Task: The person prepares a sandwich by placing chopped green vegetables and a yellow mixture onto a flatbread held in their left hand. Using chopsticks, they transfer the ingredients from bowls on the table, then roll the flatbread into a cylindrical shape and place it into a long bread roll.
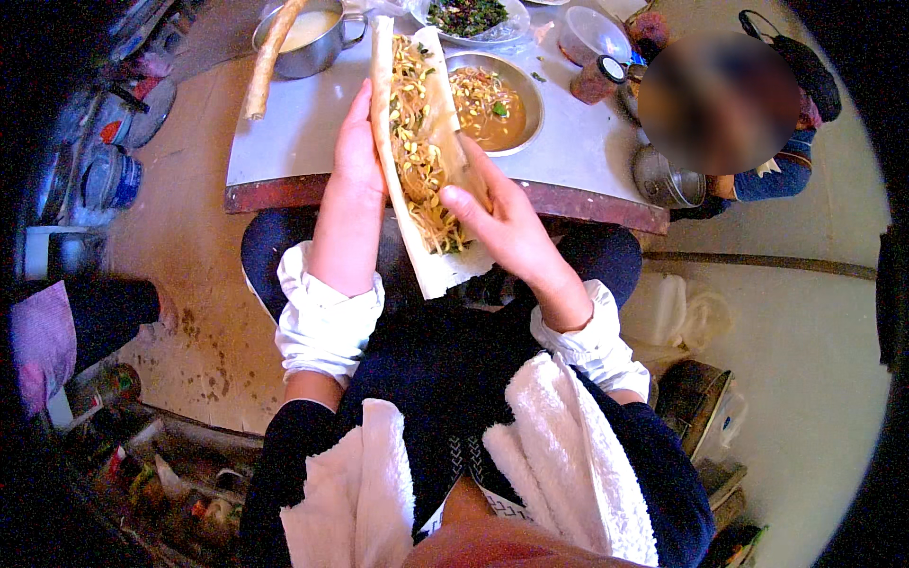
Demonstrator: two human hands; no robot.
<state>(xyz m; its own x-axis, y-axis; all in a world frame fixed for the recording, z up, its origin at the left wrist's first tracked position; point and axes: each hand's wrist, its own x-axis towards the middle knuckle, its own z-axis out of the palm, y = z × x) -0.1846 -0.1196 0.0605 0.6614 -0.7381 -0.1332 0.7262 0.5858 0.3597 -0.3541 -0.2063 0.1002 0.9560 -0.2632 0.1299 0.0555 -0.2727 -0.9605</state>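
Note:
Between my two hands is a long, thin flatbread (383, 114), folded up along its sides and open along the top. Its filling of bean sprouts and noodles (417, 142) shows along the whole length. My left hand (361, 142) cups the left side, with most of its fingers hidden behind the bread. On the right, my right hand (497, 213) grips the near part, its thumb over the filling and its other fingers along the right flap. Just beyond, a metal bowl (538, 118) holds bean sprouts in brown broth, partly covered by the bread.
A metal pot (331, 59) of pale liquid stands at the table's far left, with a rolled flatbread (270, 57) across its rim. Chopped greens (466, 16), a clear plastic tub (595, 36) and a lidded jar (598, 79) stand farther back. Another person (776, 166) sits at the right.

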